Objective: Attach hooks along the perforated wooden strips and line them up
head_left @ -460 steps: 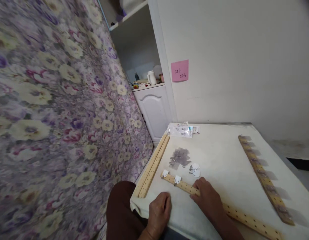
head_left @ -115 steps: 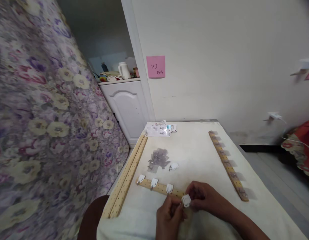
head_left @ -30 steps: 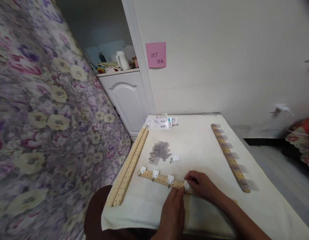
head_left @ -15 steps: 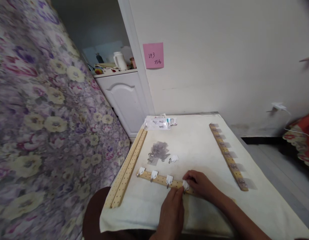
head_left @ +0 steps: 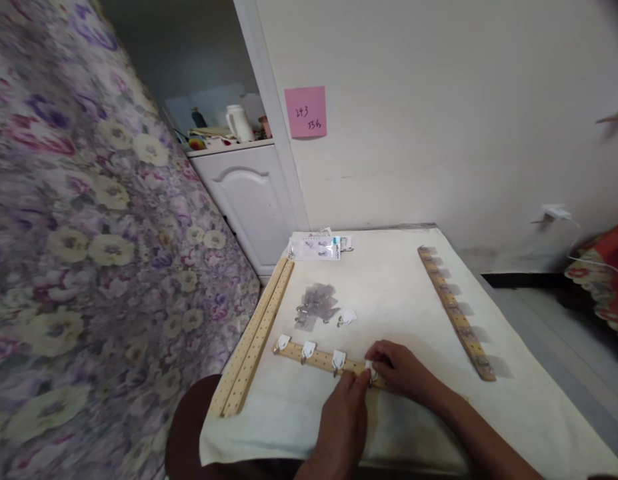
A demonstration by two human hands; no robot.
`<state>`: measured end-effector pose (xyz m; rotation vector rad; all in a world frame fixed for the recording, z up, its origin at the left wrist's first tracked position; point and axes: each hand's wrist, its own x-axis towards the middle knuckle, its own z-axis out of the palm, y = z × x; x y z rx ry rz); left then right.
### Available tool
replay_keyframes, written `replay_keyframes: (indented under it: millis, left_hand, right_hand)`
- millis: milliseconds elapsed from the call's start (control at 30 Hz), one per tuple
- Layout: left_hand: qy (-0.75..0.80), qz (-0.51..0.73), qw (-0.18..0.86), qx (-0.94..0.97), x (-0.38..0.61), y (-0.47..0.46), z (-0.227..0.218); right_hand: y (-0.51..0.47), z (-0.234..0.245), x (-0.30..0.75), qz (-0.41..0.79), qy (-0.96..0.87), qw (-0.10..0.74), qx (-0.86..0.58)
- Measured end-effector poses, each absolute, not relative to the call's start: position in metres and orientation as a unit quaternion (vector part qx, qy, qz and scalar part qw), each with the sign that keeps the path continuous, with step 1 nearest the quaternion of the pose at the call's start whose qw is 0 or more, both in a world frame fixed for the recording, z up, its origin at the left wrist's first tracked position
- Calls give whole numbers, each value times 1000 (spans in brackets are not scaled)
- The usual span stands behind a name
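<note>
A pale wooden strip with rows of holes (head_left: pixel 319 359) lies across the near part of the white-covered table (head_left: pixel 403 300). Three white adhesive hooks (head_left: pixel 309 349) sit on it, spaced along its left end. A further white hook (head_left: pixel 371 369) is at the strip under my fingers. My right hand (head_left: pixel 401 370) pinches it from the right, fingers closed. My left hand (head_left: pixel 343 417) touches the same hook from below with its fingertips together.
A loose white hook (head_left: pixel 347 317) and a pile of clear hooks (head_left: pixel 316 303) lie behind the strip. Two more holed strips (head_left: pixel 253 340) run along the table's left edge. A strip fitted with clear hooks (head_left: pixel 453 310) lies on the right. A packet (head_left: pixel 316 247) sits at the back. A flowered cloth hangs left.
Since the earliest frame two more white hooks stand on the strip. In the last second both hands stay at the newest hook, the left fingertips closing in on it.
</note>
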<state>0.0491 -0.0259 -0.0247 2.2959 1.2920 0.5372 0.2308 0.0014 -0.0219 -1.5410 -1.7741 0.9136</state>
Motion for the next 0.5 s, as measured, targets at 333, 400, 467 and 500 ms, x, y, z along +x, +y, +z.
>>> replay_keyframes:
  millis: [333,400,467,500]
  left_hand:
    - [464,172,195,847,48,-24,-29]
    - [463,161,188,851,48,-23,-30]
    - [460,160,186,854,48,-22,-30]
    - [458,162,186,854,48,-22,-29]
  right_hand:
    - [3,-23,232,395,-647,310,-573]
    - [4,-23,232,407,-641,316,-569]
    - [4,-23,233,420,-632,319,-567]
    - [5,-23,233,425,-629,320,-566]
